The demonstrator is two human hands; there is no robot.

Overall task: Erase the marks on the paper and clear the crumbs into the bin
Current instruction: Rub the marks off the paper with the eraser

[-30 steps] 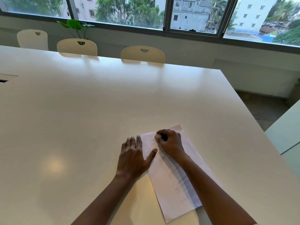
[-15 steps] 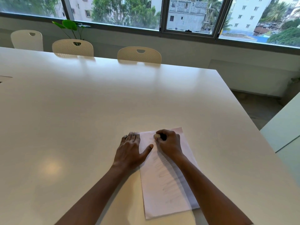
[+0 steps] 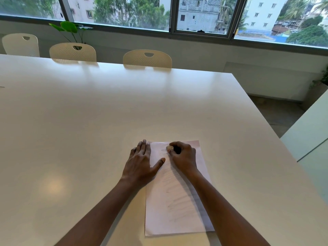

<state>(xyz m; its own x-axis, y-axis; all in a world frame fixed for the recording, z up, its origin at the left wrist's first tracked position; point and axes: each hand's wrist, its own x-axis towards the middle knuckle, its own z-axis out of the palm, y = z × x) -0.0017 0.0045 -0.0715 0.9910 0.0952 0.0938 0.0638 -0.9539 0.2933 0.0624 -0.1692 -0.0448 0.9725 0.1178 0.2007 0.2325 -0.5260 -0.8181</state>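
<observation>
A white sheet of paper (image 3: 177,206) with faint pencil scribbles lies on the white table (image 3: 88,121) near its front edge. My left hand (image 3: 140,160) rests flat on the sheet's left edge, fingers spread, thumb on the paper. My right hand (image 3: 182,155) is closed around a small pale eraser (image 3: 169,148), whose tip touches the paper near its top. A faint mark shows just left of the eraser. No bin is in view, and crumbs are too small to make out.
Three cream chairs (image 3: 147,58) stand along the table's far side, with a green plant (image 3: 69,29) behind them under the windows. The table's right edge drops to the floor, and another white surface (image 3: 312,128) stands at the right.
The paper has turned from slanted to nearly straight in view. Both hands kept their places on it, the eraser staying near the top of the sheet.
</observation>
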